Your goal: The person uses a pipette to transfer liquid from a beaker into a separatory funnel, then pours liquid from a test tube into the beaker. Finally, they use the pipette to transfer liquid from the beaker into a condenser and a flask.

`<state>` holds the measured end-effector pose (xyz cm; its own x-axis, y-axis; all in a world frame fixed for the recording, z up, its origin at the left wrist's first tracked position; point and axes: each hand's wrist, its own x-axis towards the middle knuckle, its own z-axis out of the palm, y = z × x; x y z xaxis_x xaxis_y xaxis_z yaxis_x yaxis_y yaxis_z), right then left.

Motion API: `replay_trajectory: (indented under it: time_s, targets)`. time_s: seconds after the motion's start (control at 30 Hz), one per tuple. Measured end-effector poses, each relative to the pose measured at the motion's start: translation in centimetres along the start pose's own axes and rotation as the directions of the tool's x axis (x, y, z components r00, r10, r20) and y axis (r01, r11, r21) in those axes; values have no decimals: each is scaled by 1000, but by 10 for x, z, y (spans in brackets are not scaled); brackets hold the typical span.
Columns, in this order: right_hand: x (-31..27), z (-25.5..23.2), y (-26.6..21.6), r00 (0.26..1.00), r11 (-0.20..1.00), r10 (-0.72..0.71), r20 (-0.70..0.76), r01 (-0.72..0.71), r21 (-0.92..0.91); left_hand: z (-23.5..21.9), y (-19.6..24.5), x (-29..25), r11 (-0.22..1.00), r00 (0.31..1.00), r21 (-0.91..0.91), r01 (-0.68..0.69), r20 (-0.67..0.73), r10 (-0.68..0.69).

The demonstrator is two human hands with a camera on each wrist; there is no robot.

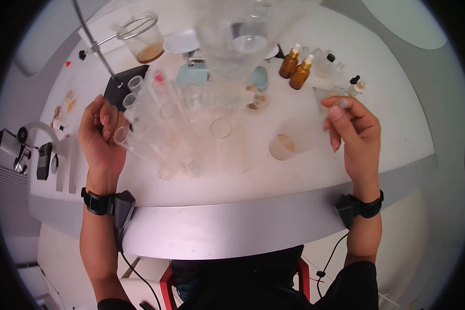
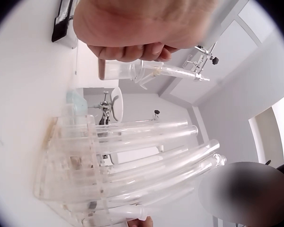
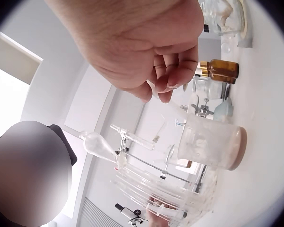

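My right hand [image 1: 354,126] is raised over the right side of the table. Its thumb and fingers pinch a thin clear rod [image 3: 173,106], which slants down toward a beaker [image 3: 206,142]; its exact kind I cannot tell. Brownish matter lies at the bottom of that beaker. On the left, my left hand [image 1: 103,126] hangs with loosely curled fingers and holds nothing visible. Just beside it, several clear test tubes [image 1: 150,124] stand tilted in a transparent rack [image 2: 92,165].
Two amber dropper bottles [image 1: 299,77] stand at the back right, near small glass bottles [image 1: 325,67]. A ring stand [image 1: 95,49] and a brown-bottomed beaker [image 1: 151,49] are back left. A balance [image 1: 191,75] sits behind the tubes, a microscope [image 1: 41,150] far left. Blurred glassware [image 1: 232,51] rises mid-table.
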<state>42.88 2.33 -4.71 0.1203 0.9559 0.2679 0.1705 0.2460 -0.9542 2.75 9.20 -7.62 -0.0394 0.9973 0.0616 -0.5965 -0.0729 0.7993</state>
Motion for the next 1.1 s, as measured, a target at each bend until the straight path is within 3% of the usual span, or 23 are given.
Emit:
replay_trajectory:
  time_s: [0.03,0.1,0.17,0.23,0.3,0.4,0.53,0.63,0.8,0.97,1.0,1.07,1.1]
  targets:
    - [1,0,1,1000,1000,2,11,-2,6,-1,-1,2,1000,1000,-7,5,16,-5]
    - [1,-1,0,1000,1000,-2,5,2,10,-3,-2,3,997,994,74,39,-101,-32]
    - [0,-1,0,1000,998,18,26,-19,56,5,-7,-3,996,998,86,7,-65,-1]
    - [0,0,2,1000,996,3,3,-4,88,-5,-7,-4,999,998,35,15,57,-17]
    - [0,-1,1,1000,995,11,12,-12,95,-12,-12,-3,996,999,86,-18,32,15]
    - [0,-2,-3,999,997,25,35,-27,69,9,-12,-7,995,980,97,22,-200,-2]
    - [1,0,1,1000,995,-1,-15,3,103,14,-15,-5,992,959,121,-26,-276,59]
    - [1,-2,-2,997,991,71,26,-73,108,19,-16,-8,997,945,78,-3,-325,28]
    - [-1,-2,-6,995,992,72,69,-79,100,-3,-18,-8,991,965,133,-12,-258,47]
    - [-1,-4,-9,992,993,98,77,-103,57,-28,-17,-9,985,996,172,-12,-90,28]
    - [-1,-4,-9,993,994,91,77,-95,51,-23,-17,-9,985,996,174,-13,-90,29]
    - [-1,-4,-9,993,995,86,78,-90,44,-9,-21,-11,985,960,172,-17,-273,65]
    - [-1,-3,-9,994,995,81,76,-85,43,-12,-21,-10,985,960,173,-17,-273,64]
